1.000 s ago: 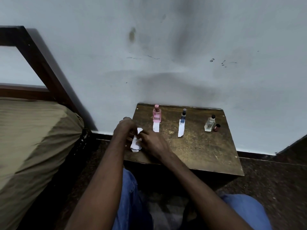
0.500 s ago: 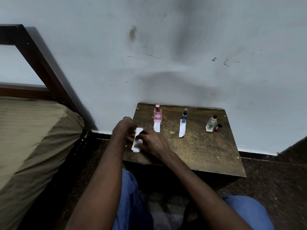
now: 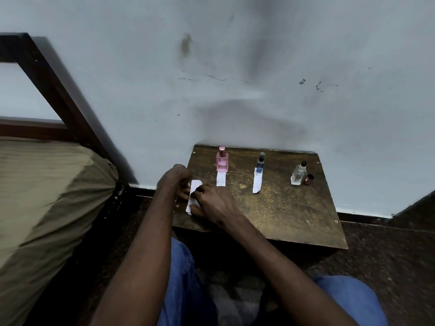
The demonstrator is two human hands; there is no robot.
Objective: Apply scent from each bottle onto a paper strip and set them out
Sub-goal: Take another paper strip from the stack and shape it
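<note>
While both hands work at the table's (image 3: 282,208) near left corner, the rest of the job sits waiting along the back. The left hand (image 3: 175,178) is curled, fingertips pinched on the upper edge of a small stack of paper (image 3: 194,192). The right hand (image 3: 211,204) lies partly flat over the stack's lower half, fingers spread and pressing it to the wood; how many sheets are under it I cannot tell. It looks like a fresh strip is being torn or peeled free.

Further back, the pink bottle (image 3: 222,161) stands with a strip (image 3: 220,180) lying just in front of it, and the blue bottle (image 3: 259,163) has its own strip (image 3: 257,183) touching its base. The clear bottle (image 3: 298,174), well off to the right, has no strip, and a small brown cap (image 3: 308,180) stands just beside it, so I judge this one is open and next.

Risks from here: the stack sits close to the table's edge, so a sharp pull could tear the strip crooked or send loose sheets over onto the floor. Reaching right afterwards, a forearm could sweep across the two finished strips or clip the slim blue bottle. The clear bottle would spill if it were knocked.
</note>
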